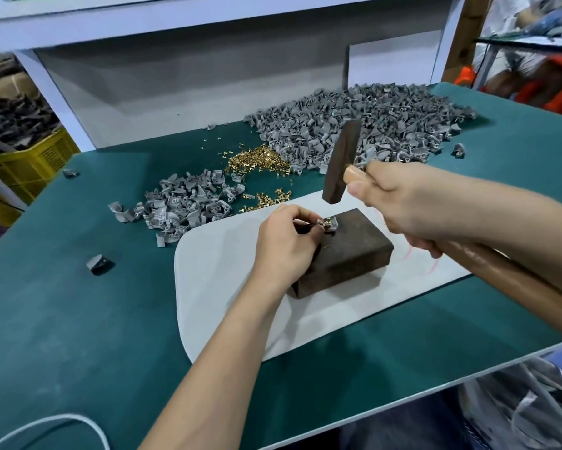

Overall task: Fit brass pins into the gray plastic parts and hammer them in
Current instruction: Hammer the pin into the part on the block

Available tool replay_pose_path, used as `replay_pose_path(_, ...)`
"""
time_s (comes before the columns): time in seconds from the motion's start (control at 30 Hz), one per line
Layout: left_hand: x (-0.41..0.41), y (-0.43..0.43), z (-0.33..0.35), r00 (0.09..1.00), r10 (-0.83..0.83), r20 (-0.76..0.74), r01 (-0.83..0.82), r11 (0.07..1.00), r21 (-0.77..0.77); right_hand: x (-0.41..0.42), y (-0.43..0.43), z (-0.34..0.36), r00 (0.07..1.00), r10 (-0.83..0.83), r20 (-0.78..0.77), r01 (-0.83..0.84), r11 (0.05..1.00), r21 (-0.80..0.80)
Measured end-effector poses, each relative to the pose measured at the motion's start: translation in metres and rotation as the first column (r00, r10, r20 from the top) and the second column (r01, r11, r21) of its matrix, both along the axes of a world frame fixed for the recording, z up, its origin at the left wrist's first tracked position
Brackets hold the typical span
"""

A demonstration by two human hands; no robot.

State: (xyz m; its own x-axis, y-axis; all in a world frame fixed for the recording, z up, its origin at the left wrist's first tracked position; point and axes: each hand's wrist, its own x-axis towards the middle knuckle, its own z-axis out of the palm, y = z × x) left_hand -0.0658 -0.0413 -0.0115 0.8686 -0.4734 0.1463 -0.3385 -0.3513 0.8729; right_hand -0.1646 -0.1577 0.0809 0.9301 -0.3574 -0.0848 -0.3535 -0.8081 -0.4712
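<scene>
Head view. The left hand (286,241) pinches a gray plastic part (330,223) down onto the far left corner of a dark block (347,254), fingers curled close round it. A brass pin (325,222) appears to stand in the part; how deep it sits cannot be told. The right hand (399,203) is wrapped round the handle of a hammer (341,160), whose head hangs above the block's far edge, clear of the part. The block lies on a white mat (227,287) toward the near edge of the tabletop (78,319). Loose brass pins (256,160) lie mid-tabletop, between a small heap of gray parts (182,203) and a large heap (370,125) at the far right corner.

For a sound blow, the part should probably lie flat on the block, the face should meet the pin squarely, and the fingertips should stay low and to the left. A slanted strike risks a bent pin or a hit finger.
</scene>
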Motion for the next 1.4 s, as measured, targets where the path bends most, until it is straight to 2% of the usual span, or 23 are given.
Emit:
replay_pose_path(0.1,0.001,0.001,0.0,1.0,0.0,-0.03,0.0,1.0,-0.016,-0.003,0.003,0.0,0.998,-0.011,-0.059,0.01,1.0,-0.02)
replay_pose_path(0.27,-0.001,0.002,0.0,1.0,0.001,0.026,0.0,1.0,-0.031,-0.005,0.009,0.001,1.0,0.006,0.023,-0.003,0.992,-0.127)
replay_pose_path(0.37,-0.001,0.002,0.001,0.999,-0.006,0.033,0.007,1.0,-0.004,-0.007,0.016,-0.008,0.996,0.005,-0.086,-0.02,0.985,-0.173)
replay_pose_path(0.5,-0.002,0.003,0.002,0.999,0.005,0.051,-0.005,1.0,0.004,-0.006,0.013,-0.002,0.999,-0.031,0.045,0.038,0.986,-0.163)
replay_pose_path(0.63,-0.002,0.003,0.002,0.999,0.018,0.036,-0.018,1.0,0.003,-0.007,0.013,-0.007,0.995,-0.072,-0.068,0.062,0.989,-0.137)
replay_pose_path(0.73,-0.001,0.003,0.002,1.0,0.017,0.02,-0.017,1.0,-0.004,-0.01,0.013,-0.003,0.998,-0.058,0.014,0.059,0.984,-0.17)
replay_pose_path(0.87,-0.002,0.003,0.003,1.0,0.005,0.025,-0.005,1.0,-0.001,-0.006,0.017,-0.005,0.993,-0.021,-0.116,-0.003,0.98,-0.198)
replay_pose_path(0.9,-0.002,0.003,0.003,1.0,0.007,0.025,-0.007,1.0,0.001,-0.005,0.013,-0.003,0.996,-0.019,-0.09,0.002,0.983,-0.181)
replay_pose_path(0.97,-0.001,0.003,0.003,0.999,0.013,0.039,-0.014,1.0,0.013,0.0,0.001,0.002,0.997,-0.025,0.071,0.032,0.994,-0.104)
replay_pose_path(1.03,-0.001,0.002,0.002,0.999,0.023,0.042,-0.022,1.0,-0.002,0.007,-0.014,0.002,0.968,-0.118,0.219,0.093,0.988,0.122)
replay_pose_path(1.07,-0.002,0.002,0.002,0.999,0.025,0.032,-0.024,1.0,-0.018,0.01,-0.022,-0.001,0.958,-0.181,0.223,0.125,0.962,0.242)
replay_pose_path(1.17,-0.003,0.002,0.003,1.0,0.016,-0.006,-0.017,0.998,-0.059,0.016,-0.046,-0.028,0.952,-0.305,0.04,0.248,0.839,0.484)
replay_pose_path(1.27,-0.001,0.003,0.003,0.999,-0.009,-0.039,0.005,0.996,-0.085,0.014,-0.058,-0.062,0.922,-0.381,-0.074,0.348,0.727,0.592)
replay_pose_path(1.3,0.0,0.003,0.003,0.999,-0.012,-0.044,0.008,0.996,-0.087,0.013,-0.059,-0.071,0.908,-0.414,-0.061,0.371,0.728,0.576)
replay_pose_path(1.33,0.0,0.003,0.003,0.999,-0.012,-0.04,0.008,0.996,-0.085,0.014,-0.059,-0.077,0.904,-0.426,-0.031,0.385,0.781,0.492)
replay_pose_path(1.37,0.001,0.003,0.002,0.999,-0.011,-0.035,0.009,0.997,-0.083,0.015,-0.06,-0.08,0.912,-0.41,-0.007,0.391,0.863,0.319)
replay_pose_path(1.4,0.001,0.003,0.002,0.999,-0.012,-0.033,0.01,0.997,-0.08,0.017,-0.06,-0.08,0.927,-0.376,0.006,0.375,0.925,0.064)
